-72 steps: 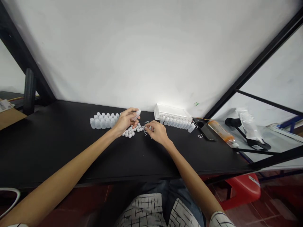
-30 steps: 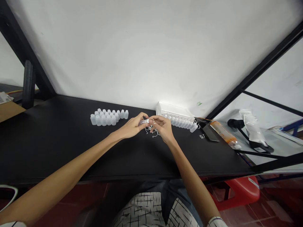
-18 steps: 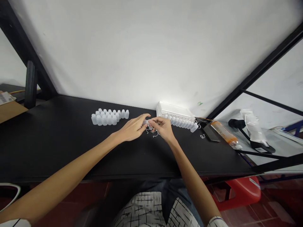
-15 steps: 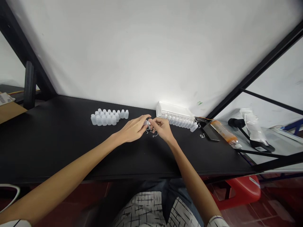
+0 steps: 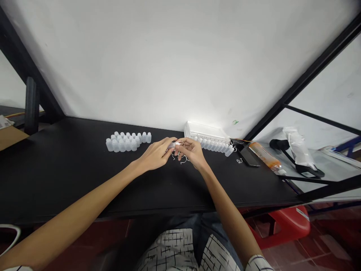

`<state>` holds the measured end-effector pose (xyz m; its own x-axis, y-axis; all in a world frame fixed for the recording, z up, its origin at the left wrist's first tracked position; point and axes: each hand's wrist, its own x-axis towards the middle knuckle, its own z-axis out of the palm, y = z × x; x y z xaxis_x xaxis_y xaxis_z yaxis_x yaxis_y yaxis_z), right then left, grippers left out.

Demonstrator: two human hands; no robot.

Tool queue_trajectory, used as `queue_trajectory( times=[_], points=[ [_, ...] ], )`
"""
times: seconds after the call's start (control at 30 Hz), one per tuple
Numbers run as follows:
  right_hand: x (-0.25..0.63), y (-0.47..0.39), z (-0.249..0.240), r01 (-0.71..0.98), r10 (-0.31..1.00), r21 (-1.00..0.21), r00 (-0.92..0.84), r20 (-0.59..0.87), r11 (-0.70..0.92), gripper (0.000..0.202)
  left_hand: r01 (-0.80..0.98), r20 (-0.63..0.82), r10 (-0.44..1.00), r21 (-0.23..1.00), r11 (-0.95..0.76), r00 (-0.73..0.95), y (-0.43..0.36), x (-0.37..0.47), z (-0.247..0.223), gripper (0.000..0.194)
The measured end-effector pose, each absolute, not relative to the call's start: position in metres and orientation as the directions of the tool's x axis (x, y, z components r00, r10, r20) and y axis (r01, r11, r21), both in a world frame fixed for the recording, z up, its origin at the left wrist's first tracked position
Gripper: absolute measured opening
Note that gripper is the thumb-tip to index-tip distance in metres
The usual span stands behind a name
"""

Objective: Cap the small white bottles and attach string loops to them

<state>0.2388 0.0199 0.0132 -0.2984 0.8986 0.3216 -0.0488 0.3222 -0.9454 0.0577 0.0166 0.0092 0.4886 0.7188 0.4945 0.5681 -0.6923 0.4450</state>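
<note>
In the middle of the black table, my left hand [image 5: 155, 155] is closed around a small translucent plastic bottle [image 5: 172, 145], which lies tilted sideways with its top to the right. My right hand [image 5: 194, 153] meets it there, fingers pinched at the bottle's neck end on a thin white cord [image 5: 182, 142] that curves above them. The fingers partly hide both bottle and cord. More white cord pieces [image 5: 184, 160] lie on the table just below the hands. To the left stand several similar small bottles [image 5: 121, 145] in rows.
Right of the hands is a row of small bottles [image 5: 211, 145] with white cords, before a white stack [image 5: 207, 130] against the wall. Farther right are a loose cord loop [image 5: 239, 160], a dark phone [image 5: 249, 156] and an orange-and-clear package [image 5: 265, 156]. Black frame bars [image 5: 307, 77] rise at the sides.
My right fingers have shifted slightly around the bottle's neck end, and the cord loop shows more clearly above them. The bottle stays in my left hand. The view has moved a little.
</note>
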Motion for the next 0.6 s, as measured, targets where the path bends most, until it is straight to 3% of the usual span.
queue_trajectory(
  times=[0.2,0.43,0.6],
  points=[
    [0.24,0.0218,0.0096,0.038,0.914,-0.945,-0.27,0.302,0.323,0.04,0.535,0.574,0.651,0.389,-0.75,0.496,0.0171,0.058,0.0046,0.036],
    [0.2402,0.0242,0.0078,0.107,0.911,-0.923,-0.237,0.336,0.369,0.046,0.469,0.584,0.68,0.495,-0.731,0.444,0.0228,0.0555,0.0067,0.031],
    [0.2425,0.0245,0.0088,0.161,0.914,-0.905,-0.172,0.367,0.393,0.049,0.473,0.543,0.733,0.56,-0.68,0.411,0.0233,0.0553,0.01,0.04]
  ],
)
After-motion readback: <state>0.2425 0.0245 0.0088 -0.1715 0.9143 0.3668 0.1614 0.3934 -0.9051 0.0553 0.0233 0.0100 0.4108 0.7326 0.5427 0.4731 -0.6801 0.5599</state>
